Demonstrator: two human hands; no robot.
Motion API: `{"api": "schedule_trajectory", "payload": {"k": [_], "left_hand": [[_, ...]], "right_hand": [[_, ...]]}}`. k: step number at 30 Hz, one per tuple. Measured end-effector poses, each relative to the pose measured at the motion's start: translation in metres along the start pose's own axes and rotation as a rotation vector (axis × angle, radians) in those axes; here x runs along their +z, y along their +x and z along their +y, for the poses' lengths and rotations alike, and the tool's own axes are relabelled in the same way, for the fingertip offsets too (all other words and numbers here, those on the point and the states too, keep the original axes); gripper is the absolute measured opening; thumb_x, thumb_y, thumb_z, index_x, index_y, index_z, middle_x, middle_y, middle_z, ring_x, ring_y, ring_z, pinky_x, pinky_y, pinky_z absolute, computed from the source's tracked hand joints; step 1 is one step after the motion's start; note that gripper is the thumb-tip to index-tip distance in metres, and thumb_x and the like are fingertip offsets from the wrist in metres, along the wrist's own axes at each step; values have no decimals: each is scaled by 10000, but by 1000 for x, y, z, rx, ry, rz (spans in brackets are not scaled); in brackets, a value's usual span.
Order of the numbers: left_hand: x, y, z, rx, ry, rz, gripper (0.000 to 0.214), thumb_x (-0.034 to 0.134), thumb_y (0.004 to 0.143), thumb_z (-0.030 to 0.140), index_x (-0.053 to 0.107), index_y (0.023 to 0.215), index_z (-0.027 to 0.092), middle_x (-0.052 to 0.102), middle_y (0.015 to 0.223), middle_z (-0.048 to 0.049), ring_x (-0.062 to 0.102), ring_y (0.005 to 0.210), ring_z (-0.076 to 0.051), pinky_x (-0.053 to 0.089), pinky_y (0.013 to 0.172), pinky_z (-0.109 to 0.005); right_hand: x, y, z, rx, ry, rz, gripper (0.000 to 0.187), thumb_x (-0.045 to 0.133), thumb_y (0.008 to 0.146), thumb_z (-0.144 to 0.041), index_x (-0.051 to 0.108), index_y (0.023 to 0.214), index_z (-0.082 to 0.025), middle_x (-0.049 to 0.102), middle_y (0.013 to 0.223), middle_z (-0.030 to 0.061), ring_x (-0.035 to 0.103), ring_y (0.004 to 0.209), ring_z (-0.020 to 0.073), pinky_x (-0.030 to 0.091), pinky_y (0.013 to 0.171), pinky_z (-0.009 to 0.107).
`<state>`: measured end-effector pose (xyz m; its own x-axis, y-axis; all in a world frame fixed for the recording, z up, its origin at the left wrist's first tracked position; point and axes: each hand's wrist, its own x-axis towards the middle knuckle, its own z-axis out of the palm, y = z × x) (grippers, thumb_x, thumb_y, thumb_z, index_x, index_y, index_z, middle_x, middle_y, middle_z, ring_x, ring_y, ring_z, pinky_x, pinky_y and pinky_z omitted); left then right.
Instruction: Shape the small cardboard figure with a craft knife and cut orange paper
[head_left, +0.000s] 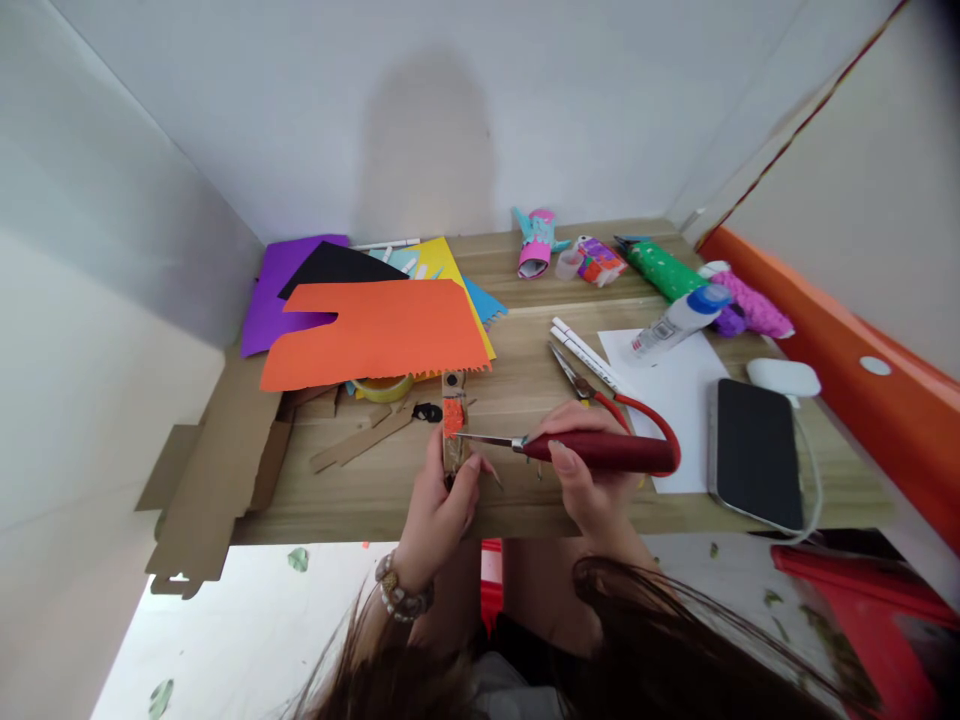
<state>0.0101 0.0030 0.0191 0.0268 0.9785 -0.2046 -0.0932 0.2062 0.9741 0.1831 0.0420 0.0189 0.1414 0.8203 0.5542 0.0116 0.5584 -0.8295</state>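
Note:
My left hand (pixel 442 500) pinches the lower end of a narrow cardboard strip (pixel 452 425) that stands on the wooden table (pixel 517 500); the strip carries an orange patch and a black dot near its top. My right hand (pixel 589 470) is closed round the dark red handle of a pointed tool (pixel 600 452), whose metal tip touches the strip near the orange patch. Red-handled scissors (pixel 600 395) lie just behind the right hand.
Orange paper (pixel 375 335) lies over purple, black, yellow and blue sheets at the back left, with cardboard offcuts (pixel 360 440) and a tape roll (pixel 382 388) in front. White sheet (pixel 675 390), glue bottle (pixel 679 318), phone (pixel 754 450), white pens and paper craft figures sit to the right.

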Motion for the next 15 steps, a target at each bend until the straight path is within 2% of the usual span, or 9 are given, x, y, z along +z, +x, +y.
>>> {"api": "schedule_trajectory", "payload": {"k": [3,9,15], "left_hand": [[1,1,2,-5,-8,2,418,677,1000,498,517,1253,205,677,788,31,375,414,-53,286,375,-174],[1,1,1,-19,-7,10,490,682,992,512,494,1330,212,675,798,35,388,415,-62,294,372,-182],[1,0,1,-15,-2,3,468,683,986,520,512,1288,206,672,797,29,367,410,-55,279,367,-185]], "right_hand": [[1,-1,0,12,4,38,26,769,946,-312,758,969,-319,748,780,1,661,697,239,560,636,416],[0,-3,3,12,-2,9,98,780,931,-251,766,1004,-314,762,820,1,678,731,244,569,679,431],[-1,-4,5,26,-7,16,67,789,930,-258,770,979,-299,773,819,7,677,730,244,558,692,429]]}}
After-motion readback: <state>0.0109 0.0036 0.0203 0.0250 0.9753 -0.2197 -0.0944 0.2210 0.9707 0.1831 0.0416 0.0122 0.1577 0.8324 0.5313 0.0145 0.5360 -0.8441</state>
